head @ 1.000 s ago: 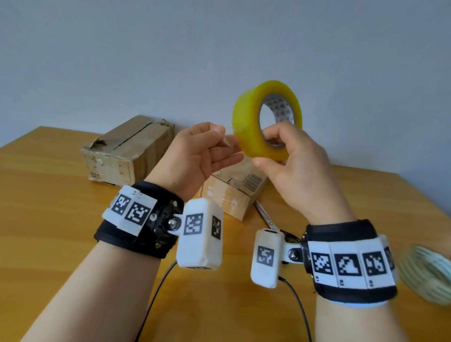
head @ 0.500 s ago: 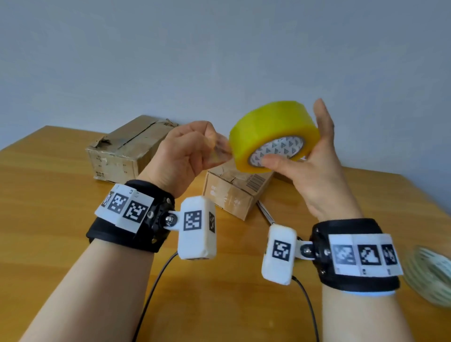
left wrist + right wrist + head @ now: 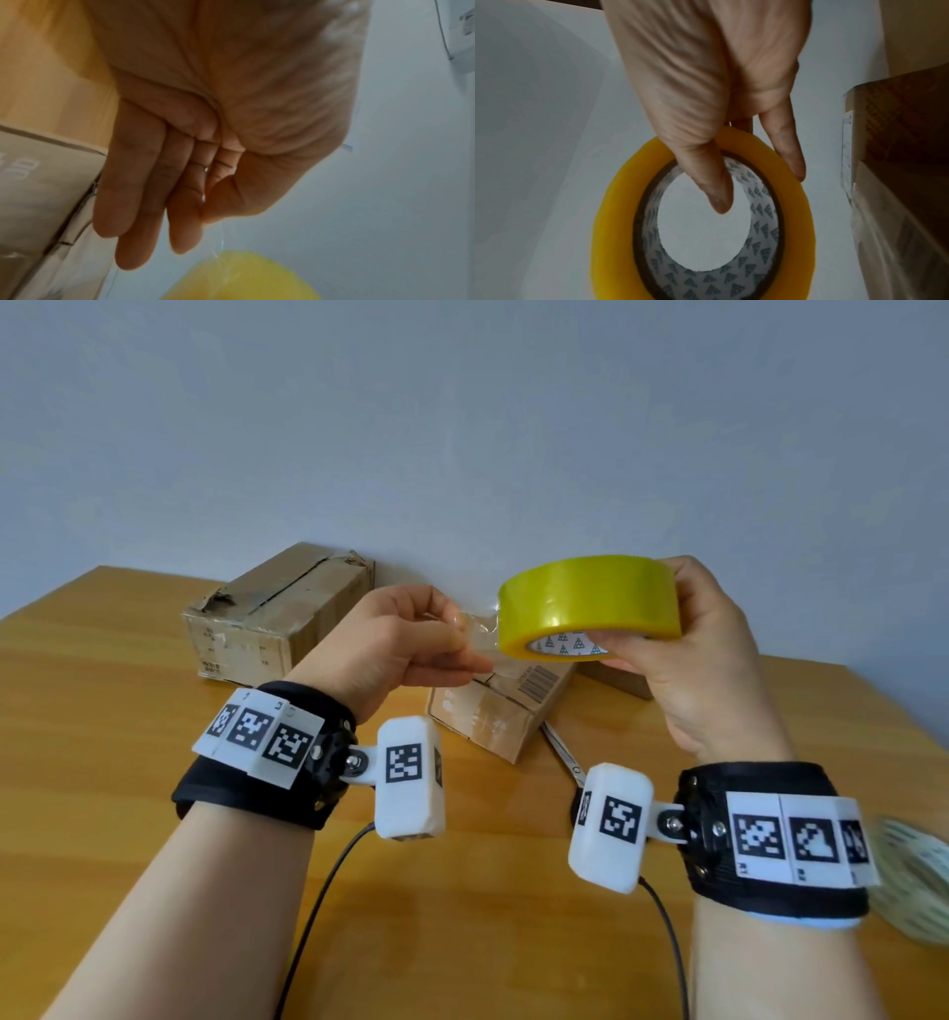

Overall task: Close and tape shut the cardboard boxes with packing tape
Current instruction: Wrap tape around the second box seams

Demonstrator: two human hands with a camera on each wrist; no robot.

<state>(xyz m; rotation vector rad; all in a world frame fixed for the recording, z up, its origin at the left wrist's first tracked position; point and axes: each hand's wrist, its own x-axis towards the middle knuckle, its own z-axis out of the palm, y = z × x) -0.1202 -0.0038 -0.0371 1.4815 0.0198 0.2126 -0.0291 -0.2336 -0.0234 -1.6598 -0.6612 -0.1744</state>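
Right hand (image 3: 714,660) raised above table, thumb hooked in core, fingers round yellow tape roll (image 3: 588,603). Left hand (image 3: 380,654) level beside it, thumb and fingertips pinching clear tape end (image 3: 480,629) stretched from roll. Wooden table (image 3: 102,737) against grey wall (image 3: 462,428): small box (image 3: 493,716) mid-table under hands, bigger box (image 3: 277,618) near far edge.

Head view looking forward and down over both wrists, wrist views close along the palms, all sharing the tape roll (image 3: 590,603)
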